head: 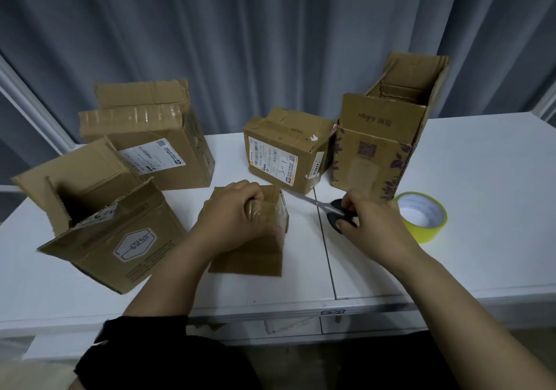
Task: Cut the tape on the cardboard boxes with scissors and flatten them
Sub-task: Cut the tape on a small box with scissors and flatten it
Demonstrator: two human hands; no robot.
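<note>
While gripping the small box (pixel 252 239) mid-table with the left hand (pixel 231 218), fingers curled over its taped top edge, take up the scissors (pixel 331 207) lying just to its right, blades together and pointing toward the back. Black handles pinched in the right hand (pixel 373 224), thumb low, fingers above. Seat thumb and fingers properly in the loops before lifting. Probably best to slide one blade under the tape seam and cut away from the holding fingers; shift the left hand down the box's side first. Keep the box pressed to the white table (pixel 481 179).

Around: an open box (pixel 120 239) close on the left, a big taped box (pixel 156 148) behind it, a labelled box (pixel 285 154) just past the blade tips, a tall box (pixel 379 148) and a roll of tape (pixel 421 216) beside the right hand. Mind the labelled box when swinging the blades round; little room there.
</note>
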